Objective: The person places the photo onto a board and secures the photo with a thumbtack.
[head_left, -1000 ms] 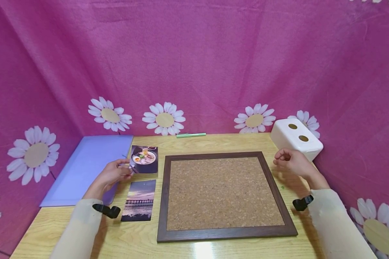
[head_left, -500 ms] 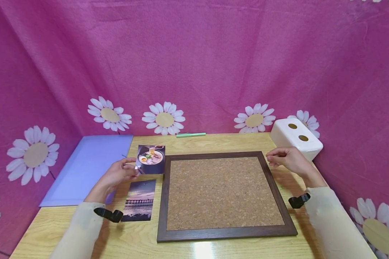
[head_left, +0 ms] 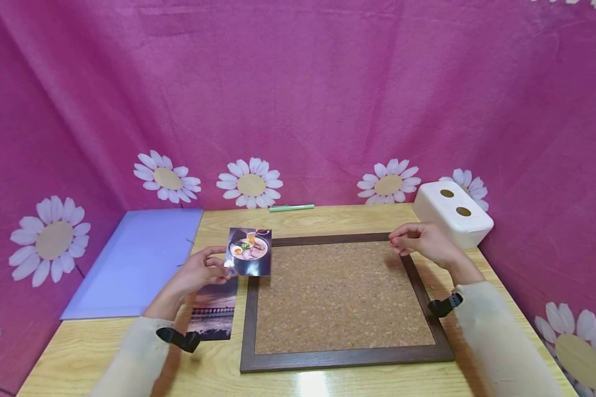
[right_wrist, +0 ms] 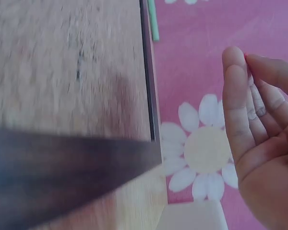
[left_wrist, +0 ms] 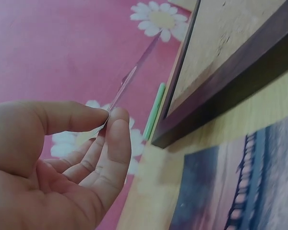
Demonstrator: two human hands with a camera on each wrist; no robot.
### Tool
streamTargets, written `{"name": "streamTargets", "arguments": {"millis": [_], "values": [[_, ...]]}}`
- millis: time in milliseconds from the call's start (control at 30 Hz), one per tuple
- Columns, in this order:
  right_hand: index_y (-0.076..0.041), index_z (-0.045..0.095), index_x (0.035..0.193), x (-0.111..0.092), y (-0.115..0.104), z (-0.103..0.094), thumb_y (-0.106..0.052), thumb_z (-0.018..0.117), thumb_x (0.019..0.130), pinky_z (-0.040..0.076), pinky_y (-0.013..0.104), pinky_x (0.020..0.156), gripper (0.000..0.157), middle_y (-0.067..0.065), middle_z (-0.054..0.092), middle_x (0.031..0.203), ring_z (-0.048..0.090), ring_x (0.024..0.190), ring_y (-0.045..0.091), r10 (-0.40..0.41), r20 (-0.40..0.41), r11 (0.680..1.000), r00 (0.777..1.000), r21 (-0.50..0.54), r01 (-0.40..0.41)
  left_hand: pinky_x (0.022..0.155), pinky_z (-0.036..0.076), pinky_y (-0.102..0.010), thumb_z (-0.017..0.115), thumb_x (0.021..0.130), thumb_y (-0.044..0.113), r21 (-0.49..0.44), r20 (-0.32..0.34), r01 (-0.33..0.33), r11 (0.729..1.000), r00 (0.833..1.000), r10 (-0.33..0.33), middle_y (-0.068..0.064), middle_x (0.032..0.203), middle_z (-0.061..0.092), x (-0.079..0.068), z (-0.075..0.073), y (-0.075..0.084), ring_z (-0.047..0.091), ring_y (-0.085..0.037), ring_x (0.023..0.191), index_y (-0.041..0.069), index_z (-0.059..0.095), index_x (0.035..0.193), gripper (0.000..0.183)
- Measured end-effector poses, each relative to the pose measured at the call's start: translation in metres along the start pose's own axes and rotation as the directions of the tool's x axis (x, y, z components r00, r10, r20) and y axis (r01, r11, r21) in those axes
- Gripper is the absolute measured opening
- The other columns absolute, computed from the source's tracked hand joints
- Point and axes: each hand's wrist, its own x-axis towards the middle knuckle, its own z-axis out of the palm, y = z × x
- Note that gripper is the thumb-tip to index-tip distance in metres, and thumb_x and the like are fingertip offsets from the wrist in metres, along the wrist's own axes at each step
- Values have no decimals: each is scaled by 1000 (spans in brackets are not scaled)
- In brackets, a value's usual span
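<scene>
My left hand (head_left: 201,274) pinches a photo of a ramen bowl (head_left: 249,249) by its left edge, between thumb and fingertips. It is raised and overlaps the upper left corner of the framed cork board (head_left: 345,298) in the head view. From the left wrist the ramen photo (left_wrist: 137,67) appears nearly edge-on. Over the board's upper right corner, my right hand (head_left: 424,242) pinches a small red thing (right_wrist: 246,56) between thumb and fingertips, mostly hidden by them. A second photo, of a pier at sunset (head_left: 212,314), lies left of the board, partly behind my left hand.
A blue-violet folder (head_left: 134,264) lies at the left of the wooden table (head_left: 298,221). At the back edge lies a green pen (head_left: 291,208). A white box with two round holes (head_left: 454,212) stands at the back right. Floral magenta cloth (head_left: 298,99) encloses the table.
My left hand has lifted the ramen photo off the table and carried it right to the board's corner. My right hand has moved left from beside the white box to over the board's upper right corner.
</scene>
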Motion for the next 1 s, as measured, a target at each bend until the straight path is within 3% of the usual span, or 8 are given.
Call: {"name": "streamTargets", "arguments": {"millis": [333, 533, 800, 1000], "values": [[13, 62, 114, 11, -11, 21, -10, 64, 97, 63, 41, 79, 29, 16, 74, 95, 72, 79, 17, 30, 58, 999, 998, 43, -33, 85, 61, -42, 60, 94, -3, 49, -23, 35, 998, 999, -34, -8, 96, 62, 0, 28, -1, 70, -21, 86, 1, 36, 149, 60], [14, 61, 115, 18, -15, 33, -8, 63, 97, 63, 39, 78, 28, 14, 73, 94, 71, 79, 16, 39, 74, 997, 997, 68, -44, 80, 62, -37, 60, 94, -3, 34, -15, 30, 999, 999, -29, -6, 93, 61, 0, 42, -4, 70, -19, 82, 1, 37, 149, 59], [15, 60, 116, 27, -17, 47, -8, 63, 97, 62, 33, 73, 31, 11, 73, 92, 69, 76, 11, 30, 108, 995, 994, 87, -40, 73, 62, -32, 59, 93, -6, 41, -26, 73, 996, 997, -72, -6, 90, 62, 1, 60, -6, 68, -16, 78, 4, 40, 147, 58], [13, 61, 117, 32, -20, 58, -12, 64, 97, 61, 33, 73, 32, 20, 71, 97, 69, 78, 15, 19, 124, 999, 992, 26, -23, 71, 61, -28, 58, 91, -10, 4, 10, 50, 999, 999, -50, -3, 83, 59, 1, 72, -9, 69, -17, 76, -2, 37, 147, 60]]}}
